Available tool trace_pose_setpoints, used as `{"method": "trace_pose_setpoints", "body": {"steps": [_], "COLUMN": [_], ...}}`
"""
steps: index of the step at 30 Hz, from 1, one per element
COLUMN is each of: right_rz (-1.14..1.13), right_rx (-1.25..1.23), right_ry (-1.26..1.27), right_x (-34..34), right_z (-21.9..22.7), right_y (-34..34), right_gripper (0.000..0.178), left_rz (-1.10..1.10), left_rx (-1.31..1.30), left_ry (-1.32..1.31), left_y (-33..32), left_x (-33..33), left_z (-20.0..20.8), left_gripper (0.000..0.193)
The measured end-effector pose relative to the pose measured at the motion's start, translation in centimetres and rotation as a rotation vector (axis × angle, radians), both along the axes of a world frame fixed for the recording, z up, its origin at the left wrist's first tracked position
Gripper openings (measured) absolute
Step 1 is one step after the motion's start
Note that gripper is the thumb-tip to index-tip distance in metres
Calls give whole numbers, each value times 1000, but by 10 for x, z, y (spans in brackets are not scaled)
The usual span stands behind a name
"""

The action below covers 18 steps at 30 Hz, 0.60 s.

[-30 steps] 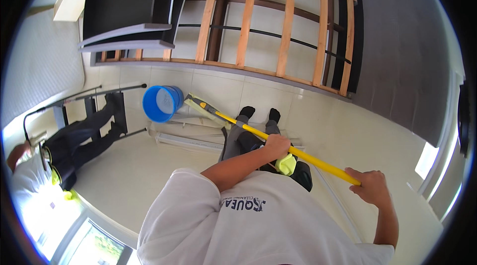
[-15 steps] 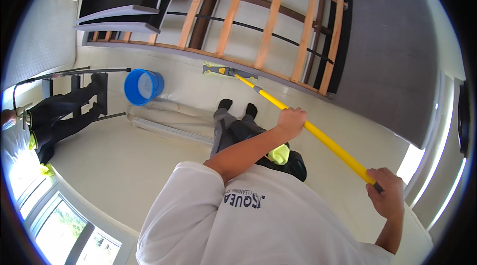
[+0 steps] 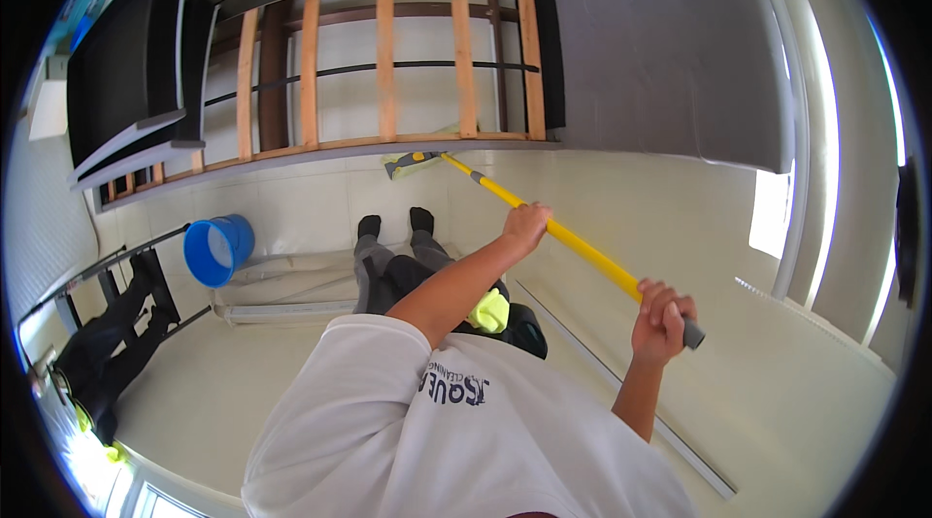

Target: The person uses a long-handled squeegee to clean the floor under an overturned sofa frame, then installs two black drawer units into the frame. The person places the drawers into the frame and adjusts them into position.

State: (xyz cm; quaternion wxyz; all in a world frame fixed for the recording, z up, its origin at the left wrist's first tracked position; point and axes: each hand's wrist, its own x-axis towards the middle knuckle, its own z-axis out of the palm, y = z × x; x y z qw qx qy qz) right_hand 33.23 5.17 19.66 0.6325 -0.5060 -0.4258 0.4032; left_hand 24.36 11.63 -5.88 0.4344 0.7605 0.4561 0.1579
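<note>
Both my hands grip the yellow pole point(image 3: 594, 256) of a flat mop. My left hand point(image 3: 527, 227) is wrapped round its middle, and my right hand point(image 3: 664, 322) closes near the grey end cap. The mop head point(image 3: 416, 164), grey with a pale yellow-green pad, rests on the floor at the edge of the bed frame. Part of the pad reaches under the frame's side rail. The bed frame point(image 3: 386, 81) has wooden slats, and the floor shows between them.
A blue bucket point(image 3: 217, 248) stands left of my feet. Further left, a person in dark trousers point(image 3: 107, 324) stands by a step ladder. A long white strip point(image 3: 621, 382) lies on the floor to my right. Beyond the slats stands a grey upholstered panel point(image 3: 670, 52).
The mop head has turned and slid partly under the rail. My hands stay on the pole, with my right hand now closer to my left in view. The view has shifted right.
</note>
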Motion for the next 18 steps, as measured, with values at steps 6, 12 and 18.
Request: {"method": "trace_pose_setpoints", "body": {"steps": [6,12,18], "right_rz": [-308,-455,-460], "right_rx": [-74,-134,54], "right_ry": [-72,-217,-218], "right_x": [33,32,46], "right_z": [16,31,75], "right_y": [-78,-136,-152], "right_gripper": [14,15,14], "left_rz": [-382,-649,-662], "left_rx": [-104,-281,-115], "left_ry": [52,20,-108], "left_y": [-64,-136,-158], "left_x": [69,95,101], "left_z": [10,23,75], "left_gripper": [8,11,8]}}
